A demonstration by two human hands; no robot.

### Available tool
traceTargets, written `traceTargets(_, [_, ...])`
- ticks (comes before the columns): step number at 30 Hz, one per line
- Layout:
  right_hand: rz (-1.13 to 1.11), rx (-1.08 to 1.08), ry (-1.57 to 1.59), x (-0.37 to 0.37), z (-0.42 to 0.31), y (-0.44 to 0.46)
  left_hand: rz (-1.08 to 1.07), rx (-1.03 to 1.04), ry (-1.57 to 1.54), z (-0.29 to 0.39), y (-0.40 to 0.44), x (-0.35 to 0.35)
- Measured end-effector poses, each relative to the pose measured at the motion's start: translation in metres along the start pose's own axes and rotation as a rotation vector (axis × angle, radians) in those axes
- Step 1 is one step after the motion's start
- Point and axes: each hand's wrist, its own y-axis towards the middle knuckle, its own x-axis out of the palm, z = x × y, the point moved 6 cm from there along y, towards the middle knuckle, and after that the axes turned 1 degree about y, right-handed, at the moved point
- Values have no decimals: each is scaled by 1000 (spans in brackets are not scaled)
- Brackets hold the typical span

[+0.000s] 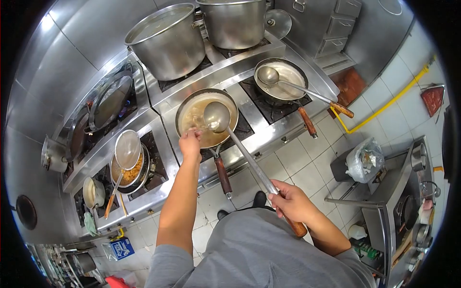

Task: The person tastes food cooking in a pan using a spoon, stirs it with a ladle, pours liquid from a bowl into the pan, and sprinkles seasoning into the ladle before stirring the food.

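Observation:
My right hand [288, 199] is wrapped round the handle of a long metal ladle [217, 116], near its wooden end. The ladle's bowl is over a frying pan [230, 98] of brownish liquid on the stove. My left hand [191, 144] is closed at the pan's near left edge, and a thin metal utensil [207, 127] runs from its fingers to the ladle bowl. The wooden pan handle [222, 177] points towards me. To the right, a second pan [293, 72] of pale liquid has another ladle [268, 75] resting in it.
Two large pots [168, 53] [233, 29] stand on the back burners. On the left are a strainer [128, 149] over a pan of orange food and a small pot [93, 192]. A bagged bin [365, 161] and a steel shelf unit [384, 216] are at right.

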Motion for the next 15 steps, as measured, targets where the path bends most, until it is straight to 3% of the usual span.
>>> traceTargets(2, [-1,0,2,1,2,1,-25,-125,-100,7,-9,-6])
traceTargets(5, [37,14,-2,-2,10,4,-45,-94,-93,33,-17,-15])
traceTargets(7, [150,-121,-309,-10,14,13,-63,-89,-109,58,-29,-22])
traceTargets(8, [141,-124,-314,-10,23,19,-91,-88,-122,72,-36,-25])
traceTargets(10, [381,-395,-762,-14,27,25,-157,-65,-130,97,-47,-35])
traceTargets(15, [478,-517,-785,-21,68,43,-239,-101,-173,172,-98,-52])
